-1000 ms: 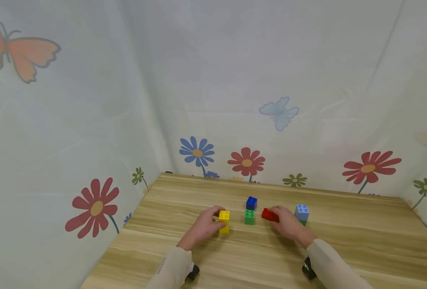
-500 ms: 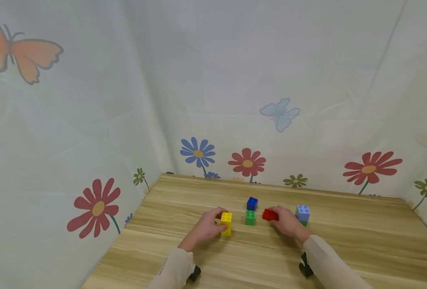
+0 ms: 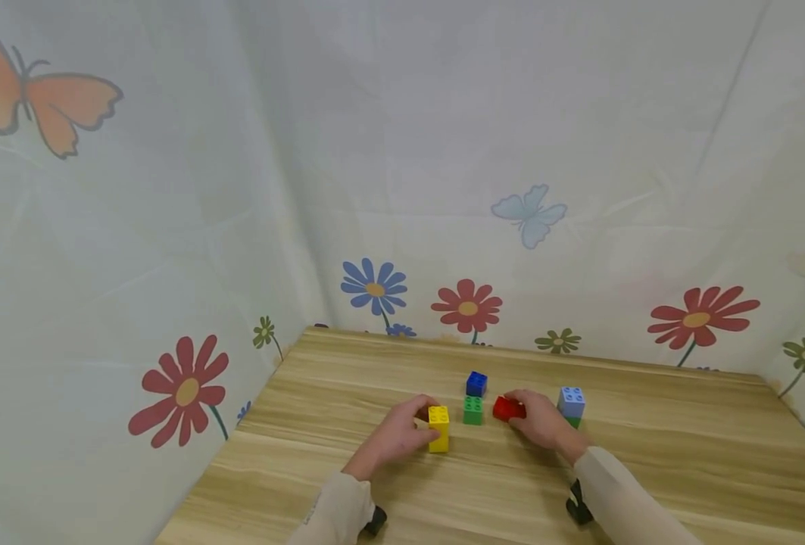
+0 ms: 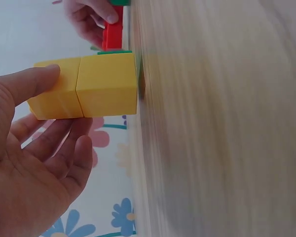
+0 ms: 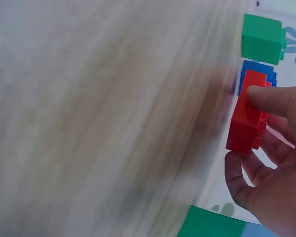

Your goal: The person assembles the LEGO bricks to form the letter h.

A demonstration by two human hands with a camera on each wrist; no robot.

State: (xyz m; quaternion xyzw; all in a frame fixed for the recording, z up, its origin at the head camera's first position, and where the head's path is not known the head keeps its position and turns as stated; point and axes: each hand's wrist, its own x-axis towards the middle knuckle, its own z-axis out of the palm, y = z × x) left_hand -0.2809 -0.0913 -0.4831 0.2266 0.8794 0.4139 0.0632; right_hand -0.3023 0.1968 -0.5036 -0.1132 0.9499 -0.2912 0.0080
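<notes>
- Pinching the yellow stack (image 3: pixel 439 431), two bricks one on the other and upright, my left hand (image 3: pixel 398 435) sets thumb on the near side and fingers on the far side, opened to the stack's width; whether the base meets the table I cannot tell.
- Red brick (image 3: pixel 507 409), right of the stack: gripped between thumb and fingers of my right hand (image 3: pixel 541 420), studs upward, on the table or just over it.
- Step in hand, as I judge it: positioning the two held pieces. The next move seems to call for steady grips and care not to knock the green brick (image 3: pixel 472 410).
- Between the held pieces, that green brick; just behind it, the dark blue brick (image 3: pixel 476 383), contact unclear.
- Beyond my right hand, the light blue brick (image 3: pixel 571 401), atop a second green brick (image 3: pixel 572 421).
- Outermost, the wooden table (image 3: pixel 675 439) and flowered backdrop (image 3: pixel 402 113).
</notes>
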